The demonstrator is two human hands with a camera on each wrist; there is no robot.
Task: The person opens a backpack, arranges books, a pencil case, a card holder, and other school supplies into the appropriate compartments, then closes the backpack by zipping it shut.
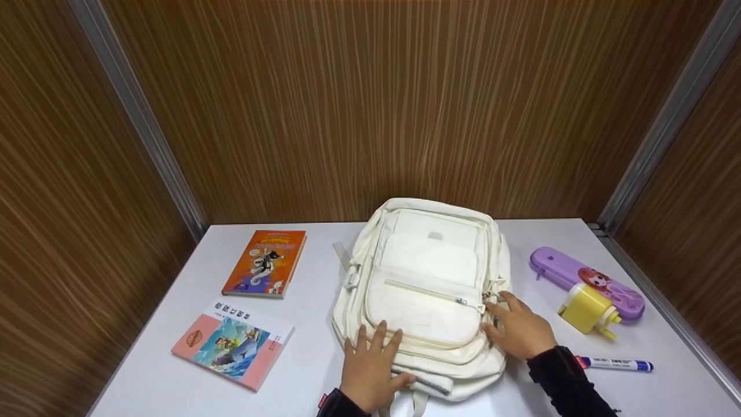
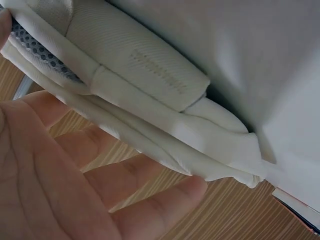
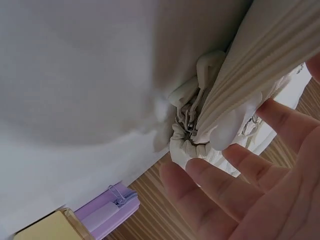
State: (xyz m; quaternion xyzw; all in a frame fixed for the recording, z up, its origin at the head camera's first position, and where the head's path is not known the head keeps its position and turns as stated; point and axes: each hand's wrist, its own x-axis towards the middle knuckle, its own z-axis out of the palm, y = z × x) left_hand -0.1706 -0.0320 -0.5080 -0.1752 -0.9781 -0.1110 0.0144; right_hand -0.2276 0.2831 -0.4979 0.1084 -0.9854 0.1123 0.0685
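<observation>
A cream-white backpack (image 1: 428, 255) lies on the white table, its front pocket with a zipper (image 1: 425, 291) facing up. At its lower left edge my left hand (image 1: 369, 370) touches the fabric with spread, straight fingers. The left wrist view shows those fingers along the side of the bag, near a grey mesh patch (image 2: 42, 52). My right hand (image 1: 521, 330) is at the bag's right side, by the zipper pulls, with loosely extended fingers. In the right wrist view, metal-and-fabric zipper pulls (image 3: 210, 70) hang beside the fingers, and none is seen gripped.
On the left lie an orange book (image 1: 266, 263) and a pink-and-blue book (image 1: 234, 346). To the right are a purple pencil case (image 1: 561, 267), a yellow pencil sharpener-like box with a crank (image 1: 586, 310) and a marker (image 1: 616, 364). Wood-patterned panels (image 1: 405, 104) enclose the table.
</observation>
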